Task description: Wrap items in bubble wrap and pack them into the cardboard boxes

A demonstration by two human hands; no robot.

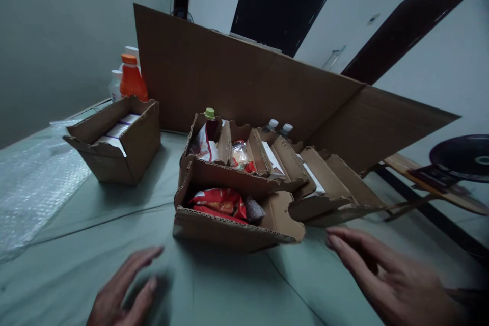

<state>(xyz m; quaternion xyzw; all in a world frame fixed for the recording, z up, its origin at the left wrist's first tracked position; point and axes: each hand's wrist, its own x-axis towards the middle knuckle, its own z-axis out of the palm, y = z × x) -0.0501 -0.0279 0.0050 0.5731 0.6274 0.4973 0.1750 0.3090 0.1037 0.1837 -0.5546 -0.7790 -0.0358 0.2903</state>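
Brown corrugated cardboard box (233,226), low and open-topped with torn, wavy edges, sits on the pale green table surface (76,244) just beyond the fingertips of both hands. Its front compartment holds a red crinkled snack packet (219,201) and, touching the packet on the right, a small dark grey wrapped item (254,210). Behind that compartment, further from the fingers, cardboard dividers split the box into a row of narrow slots. The leftmost slot holds a bottle with a lime-green cap (209,113) and a red and white label; the next holds a clear packet with orange and red contents (240,155); white flat cartons (273,160) lie in the slots to the right. Two clear bottles with white caps (278,127) stand at the back of the row.

The person's left hand (122,290) hovers low over the table, fingers spread and loosely extended, gripping nothing, its fingertips pointing toward the box's front left corner and a little apart from it. The right hand (385,277) is also open, fingers straight and together, empty, with fingertips near the box's front right corner but not touching it.

Well beyond the left fingers stands a smaller brown cardboard box (126,153) holding white cartons, with an orange bottle (132,81) behind it. A large flat sheet of brown cardboard (244,76) stands upright behind both boxes. Clear bubble wrap (30,188) lies at the far left.
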